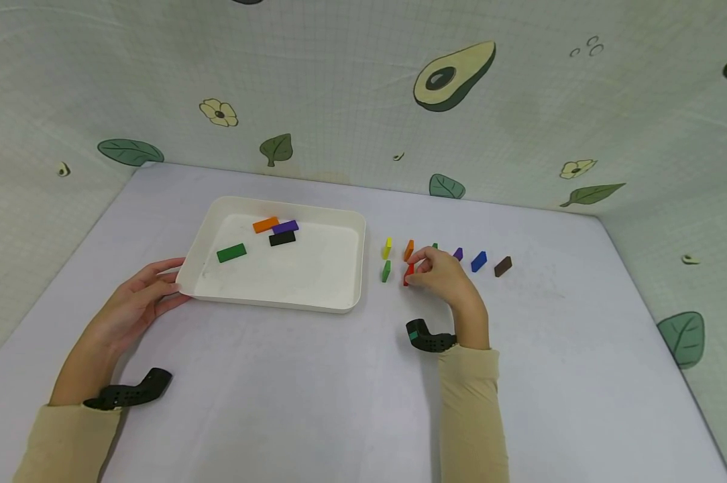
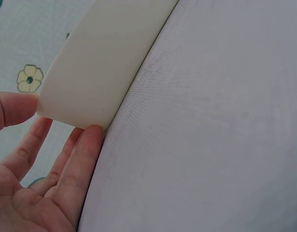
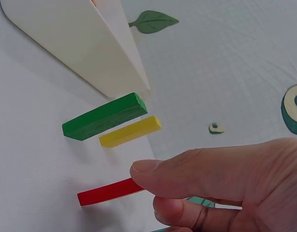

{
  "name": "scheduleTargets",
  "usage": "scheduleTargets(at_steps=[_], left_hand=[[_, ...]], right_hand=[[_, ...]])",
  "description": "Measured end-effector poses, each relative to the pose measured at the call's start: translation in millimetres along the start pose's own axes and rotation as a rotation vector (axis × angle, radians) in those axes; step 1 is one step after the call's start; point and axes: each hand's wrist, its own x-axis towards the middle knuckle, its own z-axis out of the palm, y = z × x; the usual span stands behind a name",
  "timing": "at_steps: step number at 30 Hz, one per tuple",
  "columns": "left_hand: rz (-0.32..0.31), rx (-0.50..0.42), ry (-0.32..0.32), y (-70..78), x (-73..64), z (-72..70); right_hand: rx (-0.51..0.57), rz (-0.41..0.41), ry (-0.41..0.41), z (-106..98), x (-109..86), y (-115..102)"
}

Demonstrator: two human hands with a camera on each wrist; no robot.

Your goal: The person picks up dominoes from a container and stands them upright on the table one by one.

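Beside the white tray (image 1: 303, 306), my left hand (image 1: 135, 298) rests its fairly straight fingers and thumb against the near left corner. The left wrist view shows the fingertips (image 2: 94, 133) right at the tray's outer wall (image 2: 97, 58). My right hand (image 1: 442, 276) pinches the upper end of an upright red block (image 1: 408, 274) between thumb and fingers. In the right wrist view, a green block (image 3: 105, 117) and a yellow block (image 3: 130, 131) stand close by the red one. Behind the hand stand an orange block (image 1: 408, 250) and a partly hidden purple block (image 1: 458, 253).
Inside the tray lie orange (image 1: 265, 225), purple (image 1: 286, 227), black (image 1: 282, 238) and green (image 1: 231, 253) blocks. Right of my right hand stand a blue block (image 1: 479, 261) and a brown block (image 1: 503, 266). A patterned cloth (image 1: 339, 87) hangs behind the table.
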Motion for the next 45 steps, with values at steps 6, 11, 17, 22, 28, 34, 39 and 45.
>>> scheduleTargets(at_steps=[6, 11, 17, 22, 28, 34, 39, 45], left_hand=[[-0.002, -0.001, 0.0, -0.1, -0.6, -0.2], [0.004, -0.013, -0.006, 0.0, -0.8, -0.6], [0.007, -0.024, -0.013, 0.6, -0.9, -0.9], [0.002, -0.017, -0.004, 0.6, -0.8, -0.4], [-0.004, -0.001, 0.002, 0.6, -1.1, -0.4], [-0.007, 0.002, 0.009, 0.7, -0.9, 0.1], [-0.006, 0.004, 0.009, 0.7, -0.8, 0.1], [-0.011, -0.005, 0.014, 0.6, -0.7, 0.4]], right_hand=[[-0.008, 0.007, 0.002, 0.5, -0.4, -1.4], [-0.008, 0.0, 0.003, -0.1, -0.7, -1.5], [-0.009, -0.008, 0.006, -2.0, -3.4, -3.7], [-0.02, -0.025, 0.028, -5.3, -7.5, -7.3], [-0.011, -0.067, 0.06, -7.7, -13.9, -14.2], [0.0, -0.112, 0.098, -7.1, -21.9, -26.9], [0.041, -0.174, 0.113, -2.6, -27.9, -38.4], [0.066, -0.233, 0.11, 7.0, -28.6, -49.3]])
